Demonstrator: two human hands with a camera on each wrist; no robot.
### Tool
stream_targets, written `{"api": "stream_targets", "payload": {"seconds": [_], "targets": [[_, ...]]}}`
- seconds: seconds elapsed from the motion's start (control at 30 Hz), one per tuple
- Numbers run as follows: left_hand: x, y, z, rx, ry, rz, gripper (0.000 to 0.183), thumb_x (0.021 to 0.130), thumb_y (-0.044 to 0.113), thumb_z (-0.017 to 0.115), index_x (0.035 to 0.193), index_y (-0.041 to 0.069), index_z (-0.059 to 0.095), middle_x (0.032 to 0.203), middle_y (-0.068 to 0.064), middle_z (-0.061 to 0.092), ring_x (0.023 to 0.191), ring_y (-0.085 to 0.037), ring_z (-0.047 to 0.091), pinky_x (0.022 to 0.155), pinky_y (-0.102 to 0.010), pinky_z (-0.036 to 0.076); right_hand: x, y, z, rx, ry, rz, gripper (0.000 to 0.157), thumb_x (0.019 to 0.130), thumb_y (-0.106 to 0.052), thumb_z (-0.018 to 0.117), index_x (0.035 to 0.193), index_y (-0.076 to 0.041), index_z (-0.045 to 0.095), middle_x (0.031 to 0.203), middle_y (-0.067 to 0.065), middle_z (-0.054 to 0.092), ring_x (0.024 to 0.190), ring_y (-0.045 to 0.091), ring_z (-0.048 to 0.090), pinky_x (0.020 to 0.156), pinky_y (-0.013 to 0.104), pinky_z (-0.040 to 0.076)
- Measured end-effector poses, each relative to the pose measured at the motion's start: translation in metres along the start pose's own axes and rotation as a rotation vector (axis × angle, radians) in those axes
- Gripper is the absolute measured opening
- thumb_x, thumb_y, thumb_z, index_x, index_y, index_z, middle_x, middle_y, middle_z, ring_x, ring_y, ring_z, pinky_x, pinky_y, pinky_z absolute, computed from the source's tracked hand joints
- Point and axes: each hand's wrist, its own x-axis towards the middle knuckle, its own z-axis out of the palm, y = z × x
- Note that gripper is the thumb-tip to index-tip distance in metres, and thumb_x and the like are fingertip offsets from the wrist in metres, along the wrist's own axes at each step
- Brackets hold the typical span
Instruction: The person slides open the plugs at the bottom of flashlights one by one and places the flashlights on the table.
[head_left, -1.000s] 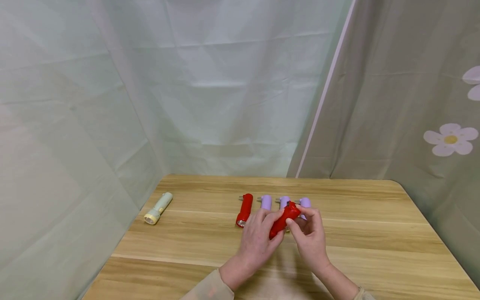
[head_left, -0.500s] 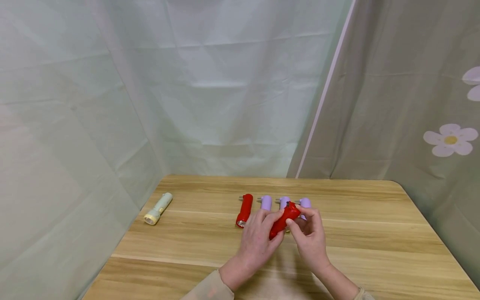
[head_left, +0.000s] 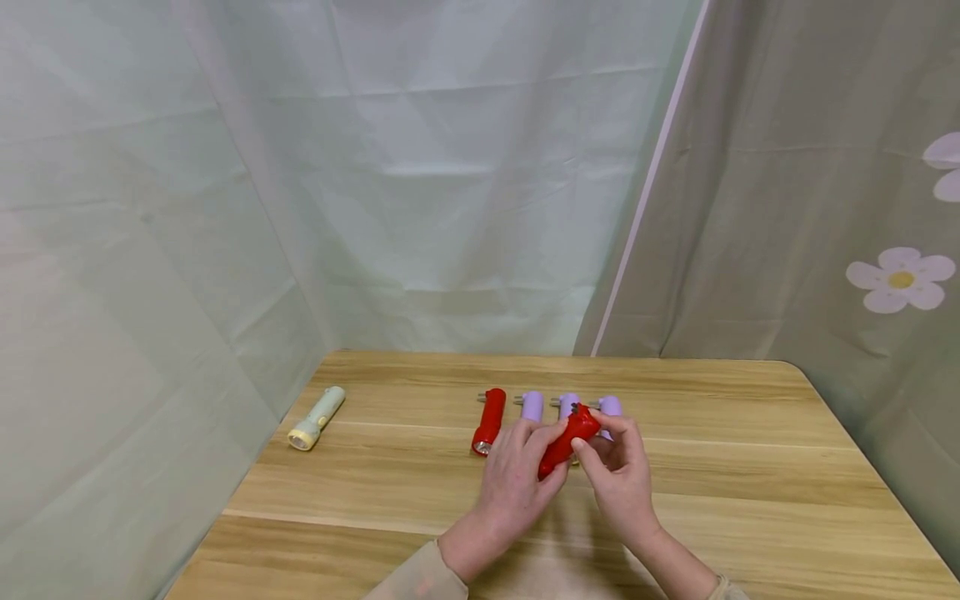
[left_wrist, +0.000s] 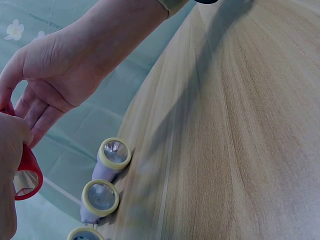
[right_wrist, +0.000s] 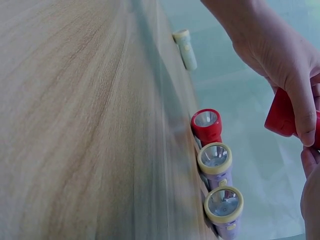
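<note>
A red flashlight (head_left: 558, 448) is held tilted above the table by both hands. My left hand (head_left: 517, 479) grips its body, with the fingers over the top and the thumb beneath. At its tail end, my right hand (head_left: 622, 471) pinches with thumb and fingertips, beside small dark prongs (head_left: 575, 408). The flashlight's lens (left_wrist: 26, 182) shows below the left hand in the left wrist view. Behind the hands lie a second red flashlight (head_left: 491, 419) and several purple flashlights (head_left: 532, 405), with metal plug prongs sticking out to the left; the hands partly hide the purple ones.
A pale green flashlight (head_left: 318, 418) with a yellow head lies apart at the table's left side. The wooden table (head_left: 750, 467) has curtains (head_left: 465, 208) behind it and along both sides. Purple flashlights' yellow-rimmed heads (right_wrist: 223, 202) face the person.
Both hands and the held flashlight stay in nearly the same place. The dark prongs at its tail end appear to stand out slightly more than before.
</note>
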Motion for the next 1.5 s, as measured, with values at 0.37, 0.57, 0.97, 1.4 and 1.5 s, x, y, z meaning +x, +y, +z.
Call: {"api": "stream_targets", "payload": {"seconds": [0.37, 0.57, 0.97, 1.4, 1.5], "targets": [[-0.0009, -0.0001, -0.0001, 0.003, -0.001, -0.001, 0.047, 0.087, 0.022, 0.081, 0.131, 0.021, 0.063, 0.11, 0.003, 0.059, 0.093, -0.012, 0.055, 0.075, -0.026, 0.046, -0.0007, -0.0001, 0.0004, 0.002, -0.007, -0.009, 0.045, 0.089, 0.02, 0.063, 0.129, 0.011, 0.047, 0.126, 0.015, 0.057, 0.098, 0.021, 0.071, 0.079, 0.028, 0.058], [-0.0013, 0.0, 0.0, 0.0, 0.006, 0.001, 0.049, 0.086, 0.021, 0.083, 0.13, 0.021, 0.064, 0.109, 0.003, 0.059, 0.092, -0.011, 0.054, 0.074, -0.026, 0.046, -0.0011, -0.0013, 0.001, -0.004, -0.002, 0.001, 0.044, 0.089, 0.019, 0.063, 0.129, 0.01, 0.047, 0.125, 0.014, 0.058, 0.099, 0.02, 0.071, 0.079, 0.028, 0.058], [-0.0021, -0.0007, 0.0, -0.005, 0.004, -0.003, 0.048, 0.087, 0.022, 0.081, 0.131, 0.021, 0.063, 0.109, 0.002, 0.058, 0.091, -0.012, 0.055, 0.074, -0.026, 0.045, -0.0009, -0.0028, 0.0007, -0.044, 0.007, 0.042, 0.044, 0.09, 0.016, 0.065, 0.131, 0.007, 0.05, 0.126, 0.014, 0.057, 0.097, 0.021, 0.071, 0.078, 0.028, 0.059], [-0.0021, -0.0009, -0.0003, -0.008, 0.006, -0.003, 0.048, 0.087, 0.022, 0.081, 0.131, 0.02, 0.063, 0.109, 0.002, 0.059, 0.091, -0.012, 0.055, 0.073, -0.025, 0.045, -0.0007, -0.0003, -0.0014, -0.043, -0.023, 0.071, 0.045, 0.092, 0.013, 0.066, 0.133, 0.005, 0.049, 0.129, 0.014, 0.056, 0.101, 0.022, 0.07, 0.08, 0.031, 0.059], [-0.0021, -0.0011, -0.0002, -0.012, 0.012, -0.001, 0.049, 0.086, 0.021, 0.081, 0.131, 0.02, 0.063, 0.108, 0.002, 0.059, 0.091, -0.013, 0.055, 0.074, -0.027, 0.045, -0.0009, -0.0012, -0.0015, -0.048, -0.032, 0.088, 0.046, 0.092, 0.011, 0.066, 0.134, 0.004, 0.048, 0.13, 0.013, 0.056, 0.103, 0.022, 0.07, 0.081, 0.033, 0.059]]}}
